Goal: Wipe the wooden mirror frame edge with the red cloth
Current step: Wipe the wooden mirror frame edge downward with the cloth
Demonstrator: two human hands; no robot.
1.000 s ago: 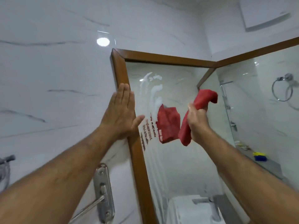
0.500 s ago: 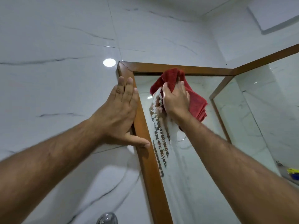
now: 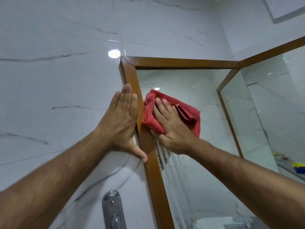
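Observation:
The wooden mirror frame (image 3: 153,176) runs up the wall to a mitred corner, then right along the top. My right hand (image 3: 170,128) presses the crumpled red cloth (image 3: 186,113) flat on the glass, its left fold touching the frame's inner edge. My left hand (image 3: 122,119) lies flat with fingers together on the marble wall, fingertips overlapping the frame's outer edge and the thumb reaching across the wood. A patterned decal on the glass shows below my right wrist.
A second wood-framed mirror panel (image 3: 229,116) meets the first at the right. A chrome door-handle plate (image 3: 112,210) sits on the wall at the bottom. A shelf with yellow and blue items (image 3: 298,167) is at far right.
My right hand has slid the cloth down from the top rail toward the left frame edge, now pressing it flat. My left hand stays against the wall and frame.

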